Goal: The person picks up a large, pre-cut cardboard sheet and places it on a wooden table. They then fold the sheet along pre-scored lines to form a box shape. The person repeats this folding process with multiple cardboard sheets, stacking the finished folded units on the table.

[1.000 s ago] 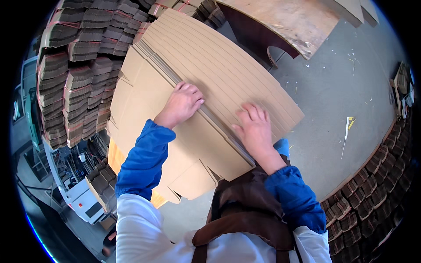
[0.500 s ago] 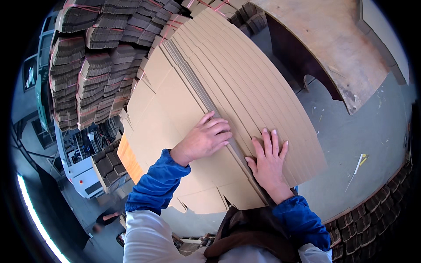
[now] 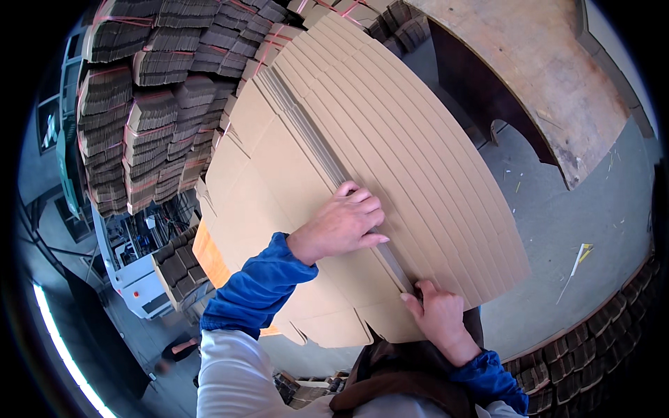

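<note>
A fanned stack of flat brown cardboard sheets (image 3: 418, 188) spreads before me, its overlapping edges stepping off to the right. A ridge of stacked edges (image 3: 313, 139) runs diagonally down its middle, with a slotted cardboard sheet (image 3: 279, 167) to the left. My left hand (image 3: 341, 223) lies across this ridge, fingers curled over the edges and thumb pointing right. Closer to my body, my right hand (image 3: 439, 317) is closed at the near end of the ridge, thumb and bent fingers on the sheets' edge. Its fingertips are partly hidden.
Strapped bundles of cardboard (image 3: 160, 111) are piled high at the far left. A wooden board (image 3: 536, 76) on a dark support stands at the far right. More cardboard stacks (image 3: 578, 362) line the lower right. A grey machine (image 3: 139, 279) and a blurred person (image 3: 178, 348) are at the left.
My right hand has drawn back toward my body, from lying spread on the fanned sheets to closing at their near edge. My left hand has shifted slightly right along the ridge.
</note>
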Motion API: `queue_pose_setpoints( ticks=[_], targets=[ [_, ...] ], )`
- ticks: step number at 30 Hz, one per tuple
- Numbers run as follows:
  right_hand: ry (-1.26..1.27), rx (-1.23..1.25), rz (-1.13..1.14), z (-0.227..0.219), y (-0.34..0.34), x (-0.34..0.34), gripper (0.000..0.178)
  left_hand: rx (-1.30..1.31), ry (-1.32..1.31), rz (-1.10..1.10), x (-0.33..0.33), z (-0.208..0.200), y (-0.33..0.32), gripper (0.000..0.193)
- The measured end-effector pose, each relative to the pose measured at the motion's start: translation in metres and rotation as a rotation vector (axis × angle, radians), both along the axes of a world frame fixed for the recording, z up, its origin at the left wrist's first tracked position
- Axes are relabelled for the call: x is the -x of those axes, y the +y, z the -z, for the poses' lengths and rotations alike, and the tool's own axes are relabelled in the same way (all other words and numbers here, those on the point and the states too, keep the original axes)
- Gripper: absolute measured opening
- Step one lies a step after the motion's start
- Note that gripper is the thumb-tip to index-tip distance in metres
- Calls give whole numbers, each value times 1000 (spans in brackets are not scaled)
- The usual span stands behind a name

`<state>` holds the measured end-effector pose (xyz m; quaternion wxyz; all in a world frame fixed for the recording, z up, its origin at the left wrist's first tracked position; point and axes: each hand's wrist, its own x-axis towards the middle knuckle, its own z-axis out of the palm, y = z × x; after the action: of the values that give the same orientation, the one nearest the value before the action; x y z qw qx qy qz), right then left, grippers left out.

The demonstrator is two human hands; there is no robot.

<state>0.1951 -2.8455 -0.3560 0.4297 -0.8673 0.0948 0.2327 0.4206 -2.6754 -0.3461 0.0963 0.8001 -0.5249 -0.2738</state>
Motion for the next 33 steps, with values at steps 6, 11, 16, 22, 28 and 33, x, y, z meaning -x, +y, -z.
queue_pose_setpoints(
  ticks=[6, 11, 16, 22, 28, 33],
  targets=[
    [45, -40, -19, 5, 11, 1, 38, -1, 26, -49, -2, 5, 1, 33],
    [16, -12, -13, 3, 16, -5, 36, 7, 3, -68, -6, 6, 6, 34],
    [48, 30, -32, -1, 19, -8, 34, 72, -23, -83, -4, 10, 10, 34],
    [110, 159, -107, 7, 13, -25, 29, 94, -31, -88, -5, 12, 13, 34],
    [6, 296, -78, 22, 10, -46, 30, 95, -42, -70, -6, 12, 13, 35],
    [15, 297, -45, 23, 13, -47, 31, 115, -51, -80, -4, 14, 16, 36]
  ],
)
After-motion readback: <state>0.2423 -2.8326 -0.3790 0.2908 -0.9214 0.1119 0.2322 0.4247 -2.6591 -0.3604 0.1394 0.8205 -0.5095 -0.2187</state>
